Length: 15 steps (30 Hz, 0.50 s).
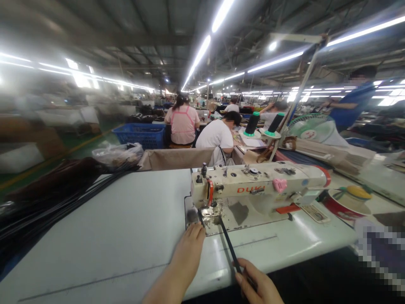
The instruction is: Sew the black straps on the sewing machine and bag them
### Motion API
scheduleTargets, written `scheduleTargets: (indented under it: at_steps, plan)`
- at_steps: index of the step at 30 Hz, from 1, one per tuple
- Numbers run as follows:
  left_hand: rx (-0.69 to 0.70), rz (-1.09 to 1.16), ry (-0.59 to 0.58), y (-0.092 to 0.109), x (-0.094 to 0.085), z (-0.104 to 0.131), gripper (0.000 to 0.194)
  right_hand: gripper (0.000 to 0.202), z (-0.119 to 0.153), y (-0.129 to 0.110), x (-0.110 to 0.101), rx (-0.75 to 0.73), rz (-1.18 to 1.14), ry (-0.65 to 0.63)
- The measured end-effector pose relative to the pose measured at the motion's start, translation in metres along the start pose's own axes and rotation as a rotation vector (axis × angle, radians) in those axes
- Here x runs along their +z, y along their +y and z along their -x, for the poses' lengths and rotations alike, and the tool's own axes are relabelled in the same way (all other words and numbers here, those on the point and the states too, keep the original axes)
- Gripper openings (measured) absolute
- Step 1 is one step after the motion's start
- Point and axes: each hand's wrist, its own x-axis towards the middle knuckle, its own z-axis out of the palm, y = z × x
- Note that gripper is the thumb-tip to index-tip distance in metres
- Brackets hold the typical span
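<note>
Running near-right from the white metal sewing machine (256, 202), the narrow black strip (229, 244) sits clamped between fingers of the right hand (255, 280), probably keeping it straight; the left hand (190, 245) lies further left, whether gripping I can't tell.

The strip (229, 244) in the right hand (257, 280) is black, the table (142, 215) beneath the left hand (190, 247) pale green, the machine (228, 180) beyond it cream with orange-red lettering (239, 190).

Head camera faces forward and down; tabletop (142, 219) lies close.
</note>
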Motion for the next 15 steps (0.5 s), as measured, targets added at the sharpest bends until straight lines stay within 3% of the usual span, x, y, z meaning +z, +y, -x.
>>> scheduleTargets:
  at_steps: [6, 15]
  plan:
    - [-0.063, 0.12, 0.067, -0.004, -0.017, -0.011, 0.026, 0.051, 0.002, -0.004, 0.003, -0.003, -0.029, 0.019]
    - [-0.137, 0.126, -0.02, -0.004, -0.022, -0.014, 0.033, 0.044, 0.001, -0.012, 0.004, -0.029, 0.007, -0.013]
